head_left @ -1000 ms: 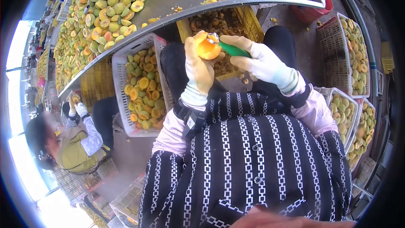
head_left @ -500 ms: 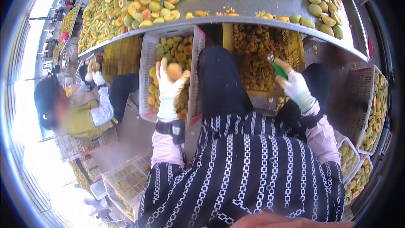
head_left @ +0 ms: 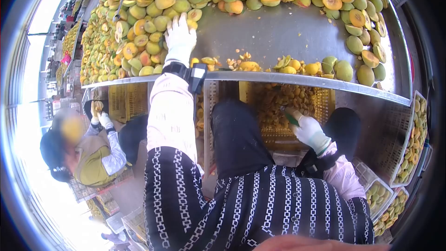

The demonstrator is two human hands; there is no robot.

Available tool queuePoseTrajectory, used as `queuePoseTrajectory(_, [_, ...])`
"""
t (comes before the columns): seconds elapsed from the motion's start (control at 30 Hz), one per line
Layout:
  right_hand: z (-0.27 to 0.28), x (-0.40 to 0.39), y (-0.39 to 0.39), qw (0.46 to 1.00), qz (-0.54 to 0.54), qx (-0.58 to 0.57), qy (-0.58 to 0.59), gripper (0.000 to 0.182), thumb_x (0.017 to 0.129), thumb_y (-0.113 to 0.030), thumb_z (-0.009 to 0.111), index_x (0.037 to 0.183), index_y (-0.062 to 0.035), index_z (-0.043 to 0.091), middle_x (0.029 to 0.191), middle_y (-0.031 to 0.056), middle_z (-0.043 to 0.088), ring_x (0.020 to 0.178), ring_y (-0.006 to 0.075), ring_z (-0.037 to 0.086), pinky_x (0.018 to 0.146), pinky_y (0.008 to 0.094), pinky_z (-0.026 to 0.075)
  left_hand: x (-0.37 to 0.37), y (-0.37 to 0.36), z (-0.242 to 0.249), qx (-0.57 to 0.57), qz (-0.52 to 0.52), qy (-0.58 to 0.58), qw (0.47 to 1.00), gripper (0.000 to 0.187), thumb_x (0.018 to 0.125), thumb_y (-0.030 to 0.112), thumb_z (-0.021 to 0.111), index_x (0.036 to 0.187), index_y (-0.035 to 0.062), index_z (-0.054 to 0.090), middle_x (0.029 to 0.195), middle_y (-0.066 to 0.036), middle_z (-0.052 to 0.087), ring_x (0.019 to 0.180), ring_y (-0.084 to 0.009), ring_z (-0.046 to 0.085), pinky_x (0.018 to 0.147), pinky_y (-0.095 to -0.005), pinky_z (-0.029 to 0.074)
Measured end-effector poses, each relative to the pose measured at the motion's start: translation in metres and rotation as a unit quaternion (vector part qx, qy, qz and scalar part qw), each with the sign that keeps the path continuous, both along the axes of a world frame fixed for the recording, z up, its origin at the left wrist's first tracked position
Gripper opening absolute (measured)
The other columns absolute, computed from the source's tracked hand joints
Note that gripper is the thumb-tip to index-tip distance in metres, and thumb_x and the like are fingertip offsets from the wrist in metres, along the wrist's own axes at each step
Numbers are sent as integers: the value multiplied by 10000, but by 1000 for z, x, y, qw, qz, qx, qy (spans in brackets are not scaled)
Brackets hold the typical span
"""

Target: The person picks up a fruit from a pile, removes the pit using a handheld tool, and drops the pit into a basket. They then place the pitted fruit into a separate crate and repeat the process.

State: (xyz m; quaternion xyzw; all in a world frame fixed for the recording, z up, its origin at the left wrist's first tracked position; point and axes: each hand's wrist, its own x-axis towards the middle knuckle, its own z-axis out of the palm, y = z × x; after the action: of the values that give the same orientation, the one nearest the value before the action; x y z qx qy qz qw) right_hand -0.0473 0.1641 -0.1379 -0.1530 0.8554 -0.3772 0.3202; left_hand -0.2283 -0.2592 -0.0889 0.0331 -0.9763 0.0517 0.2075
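Note:
My left hand (head_left: 180, 41), in a white glove, reaches over the metal table onto the pile of halved peaches (head_left: 165, 1). Its fingers are stretched out and lie on the fruit near the edge of the bare metal. Lower right, my gloved right hand (head_left: 310, 133) is closed around the green handle of a small scoop (head_left: 291, 118). The scoop's tip is hard to make out against the yellow crate (head_left: 325, 104) of brown-orange pits and scraps (head_left: 278, 100) behind it.
The raised table rim (head_left: 297, 78) crosses above my knees. Under it, my left arm mostly covers a pale crate (head_left: 211, 125) of fruit. Filled crates (head_left: 402, 158) stand at the right. Another person (head_left: 95, 158) sits at the left, hands together.
My left hand has left the crate, where it held a peach half, and moved up onto the table's pile without it. My right hand stays low with the scoop. The view has tilted upward.

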Motion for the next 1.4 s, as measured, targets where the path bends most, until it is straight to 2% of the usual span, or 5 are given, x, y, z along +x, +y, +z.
queuePoseTrajectory(0.27, [-2,1,1,999,36,35,-5,452,868,-239,547,1312,-164,513,989,227,648,907,395,629,808,451,501,18,3,2,233,127,-126,956,508,754,250,738,1199,87,555,1129,-145,583,961,-272,613,778,-353,520])
queuePoseTrajectory(0.37, [11,5,4,998,54,24,-10,407,888,-219,560,1287,-145,538,1063,211,645,947,385,629,827,419,502,58,34,33,765,90,41,637,316,808,229,718,1053,63,608,914,-39,616,768,-126,590,637,-232,498])
queuePoseTrajectory(0.7, [46,42,19,984,-94,-123,92,475,859,-119,597,1324,-140,504,1089,148,665,983,307,653,849,338,506,206,170,68,993,-28,58,104,560,903,476,566,1152,-25,574,1105,-165,626,1013,-345,611,833,-415,565])
queuePoseTrajectory(0.93, [152,89,23,875,-1,-84,476,508,792,-126,625,1292,-198,573,634,45,483,529,235,538,499,361,445,257,253,83,906,-84,-4,415,685,956,627,274,1076,35,598,960,-148,678,714,-205,664,545,-255,520])
queuePoseTrajectory(1.4, [167,123,21,833,103,96,535,659,800,-222,622,1425,-256,415,683,35,512,525,185,552,511,338,444,286,274,97,898,-90,-18,431,626,991,524,293,1063,-26,583,1036,-150,639,943,-291,651,706,-352,565])
